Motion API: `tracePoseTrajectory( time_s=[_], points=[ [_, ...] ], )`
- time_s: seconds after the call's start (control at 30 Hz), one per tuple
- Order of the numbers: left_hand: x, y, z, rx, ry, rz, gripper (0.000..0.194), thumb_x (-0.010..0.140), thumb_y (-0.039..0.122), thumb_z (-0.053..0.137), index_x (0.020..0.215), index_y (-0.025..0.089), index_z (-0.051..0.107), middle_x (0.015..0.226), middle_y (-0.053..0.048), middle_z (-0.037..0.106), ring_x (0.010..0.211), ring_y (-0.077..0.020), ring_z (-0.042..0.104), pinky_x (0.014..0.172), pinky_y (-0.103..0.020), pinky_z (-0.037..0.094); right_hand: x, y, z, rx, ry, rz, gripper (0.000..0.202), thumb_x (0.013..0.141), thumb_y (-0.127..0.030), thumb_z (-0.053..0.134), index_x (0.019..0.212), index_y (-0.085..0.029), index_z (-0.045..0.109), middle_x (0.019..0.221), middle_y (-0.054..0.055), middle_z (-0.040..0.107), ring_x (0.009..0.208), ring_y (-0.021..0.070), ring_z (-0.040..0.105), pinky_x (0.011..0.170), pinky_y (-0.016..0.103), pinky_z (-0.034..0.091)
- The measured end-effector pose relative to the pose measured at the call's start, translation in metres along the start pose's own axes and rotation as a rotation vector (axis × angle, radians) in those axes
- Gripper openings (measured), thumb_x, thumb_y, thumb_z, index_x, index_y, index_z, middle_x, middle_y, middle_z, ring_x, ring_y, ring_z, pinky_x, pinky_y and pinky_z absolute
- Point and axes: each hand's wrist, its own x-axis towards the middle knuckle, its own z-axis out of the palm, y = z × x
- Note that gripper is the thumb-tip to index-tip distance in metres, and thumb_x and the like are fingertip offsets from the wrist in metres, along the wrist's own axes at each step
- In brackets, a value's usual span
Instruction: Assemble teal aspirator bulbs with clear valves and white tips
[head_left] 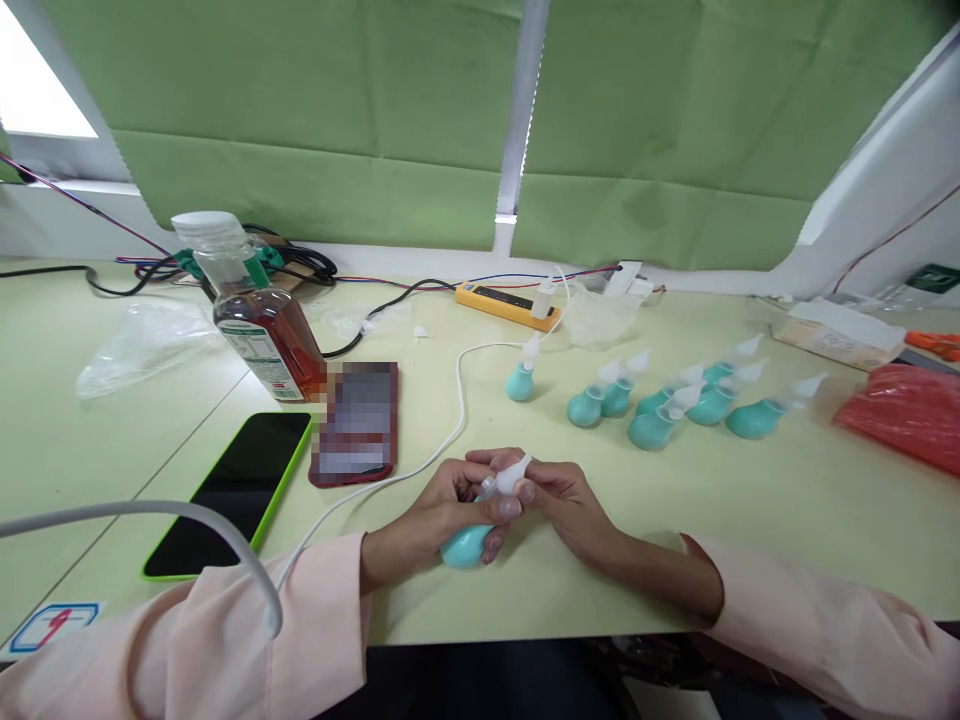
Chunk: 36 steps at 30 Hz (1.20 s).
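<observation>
Near the table's front edge, my left hand (457, 510) is closed around a teal rubber bulb (466, 547), its round end showing below my fingers. My right hand (562, 495) pinches a white pointed nozzle tip (512, 475) at the neck of that bulb. Fingers cover the joint, so I cannot tell whether tip and bulb are fully joined. Beyond my hands stands one teal bulb aspirator (520, 381) with a white tip. Several more like it, among them a front one (651, 428), lie or lean in a group to the right.
A bottle of amber liquid (266, 340), a green-cased phone (232, 490) and a red-cased phone (356, 425) are at left. A white cable (461, 400) runs from a yellow power strip (506, 306) towards my left sleeve. A red plastic bag (904, 412) and a tissue pack (840, 330) lie right.
</observation>
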Motion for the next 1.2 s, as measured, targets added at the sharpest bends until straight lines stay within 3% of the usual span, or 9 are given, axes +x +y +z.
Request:
tracePoseTrajectory(
  time_s=[0.13,0.27,0.43,0.6,0.77,0.87,0.97,1.07,1.2],
  points=[
    [0.002,-0.002,0.001,0.1,0.112,0.061,0.021,0.072,0.031,0.057,0.064,0.012,0.052,0.046,0.003,0.046,0.04,-0.007,0.043,0.042,-0.02,0.032,0.006,0.0,-0.007,0.022,0.005,0.022,0.025,0.076,-0.037,0.051,0.081,-0.017,0.065,0.097,0.007,0.061,0.103,0.0216,0.047,0.091,0.038,0.034],
    [0.001,-0.001,0.001,0.138,0.103,0.091,0.019,0.077,0.031,0.05,0.072,0.013,0.052,0.052,0.001,0.049,0.047,-0.009,0.046,0.047,-0.021,0.034,0.012,0.001,-0.018,0.017,0.036,-0.003,0.024,0.078,-0.035,0.049,0.08,-0.019,0.066,0.102,0.005,0.056,0.091,0.0187,0.052,0.081,0.033,0.04],
    [-0.001,0.001,0.001,0.339,0.182,0.14,0.023,0.078,0.034,0.046,0.08,0.013,0.055,0.058,0.0,0.051,0.053,-0.0098,0.044,0.05,-0.021,0.034,0.012,-0.004,-0.023,-0.17,0.186,-0.067,0.027,0.079,-0.035,0.046,0.071,-0.018,0.066,0.072,0.002,0.054,0.068,0.0126,0.05,0.066,0.027,0.04],
    [-0.002,-0.002,0.001,0.593,0.276,0.224,0.024,0.078,0.034,0.047,0.079,0.014,0.062,0.059,0.002,0.051,0.055,-0.0092,0.042,0.052,-0.02,0.033,0.009,-0.006,-0.021,-0.315,0.137,-0.083,0.034,0.078,-0.033,0.047,0.052,-0.015,0.058,0.054,0.0,0.049,0.052,0.0101,0.045,0.053,0.025,0.037],
    [-0.002,0.0,0.004,0.708,0.268,0.308,0.028,0.081,0.032,0.043,0.082,0.016,0.065,0.075,0.0,0.063,0.069,-0.0146,0.052,0.065,-0.022,0.038,0.009,0.001,-0.021,-0.243,0.12,-0.013,0.03,0.076,-0.037,0.049,0.064,-0.015,0.065,0.055,0.001,0.05,0.048,0.0087,0.044,0.042,0.023,0.037],
    [0.0,0.0,0.001,0.817,0.378,0.387,0.023,0.077,0.033,0.049,0.087,0.018,0.063,0.084,-0.003,0.065,0.076,-0.0178,0.055,0.071,-0.025,0.039,0.009,0.0,-0.02,-0.144,0.123,0.039,0.027,0.07,-0.037,0.056,0.082,-0.015,0.066,0.055,0.0,0.051,0.046,0.0085,0.045,0.04,0.023,0.041],
    [0.003,-0.001,-0.004,0.841,0.507,0.436,0.029,0.071,0.034,0.057,0.096,0.019,0.056,0.077,-0.003,0.063,0.07,-0.0162,0.055,0.066,-0.025,0.041,0.009,-0.007,-0.02,-0.167,0.171,-0.021,0.023,0.068,-0.033,0.06,0.08,-0.015,0.067,0.053,-0.001,0.052,0.046,0.0087,0.046,0.043,0.024,0.043],
    [0.005,0.0,-0.007,0.842,0.47,0.471,0.021,0.074,0.033,0.054,0.089,0.018,0.056,0.075,-0.002,0.061,0.069,-0.0141,0.054,0.066,-0.023,0.04,0.009,-0.013,-0.024,-0.268,0.18,-0.128,0.019,0.071,-0.031,0.057,0.071,-0.017,0.068,0.055,0.001,0.054,0.047,0.0094,0.047,0.045,0.025,0.044],
    [0.006,0.002,-0.005,0.911,0.398,0.461,0.019,0.08,0.031,0.045,0.083,0.017,0.058,0.079,-0.004,0.061,0.072,-0.0148,0.053,0.068,-0.025,0.039,0.01,-0.006,-0.029,-0.283,0.165,-0.15,0.019,0.071,-0.03,0.057,0.082,-0.017,0.067,0.063,0.002,0.058,0.051,0.0096,0.049,0.046,0.025,0.045]
  ],
)
